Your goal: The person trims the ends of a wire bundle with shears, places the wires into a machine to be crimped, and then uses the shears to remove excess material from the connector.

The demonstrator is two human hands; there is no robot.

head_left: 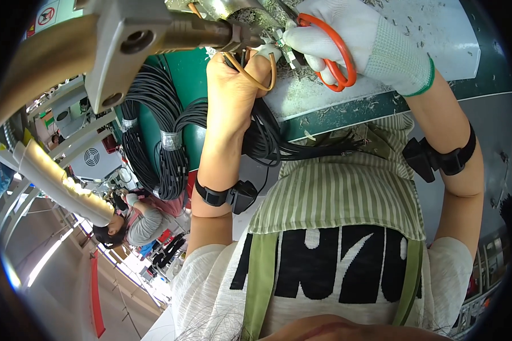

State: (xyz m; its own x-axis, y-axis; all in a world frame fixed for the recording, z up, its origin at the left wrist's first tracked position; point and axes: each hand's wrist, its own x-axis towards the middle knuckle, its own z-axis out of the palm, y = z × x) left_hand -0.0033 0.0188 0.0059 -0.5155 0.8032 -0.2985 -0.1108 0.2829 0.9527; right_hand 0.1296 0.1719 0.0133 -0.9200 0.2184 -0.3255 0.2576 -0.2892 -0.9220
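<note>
Orange-handled scissors (330, 54) in gloved right hand (358, 40)

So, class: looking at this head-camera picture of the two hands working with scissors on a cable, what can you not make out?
- Scissors: blades hidden behind the gloved right hand; only the orange handles show.
- Yellow-brown cable: its end is covered by the bare left hand.
- Metal fixture: cut off by the top edge.
- Black cable bundles: too small to count.
</note>
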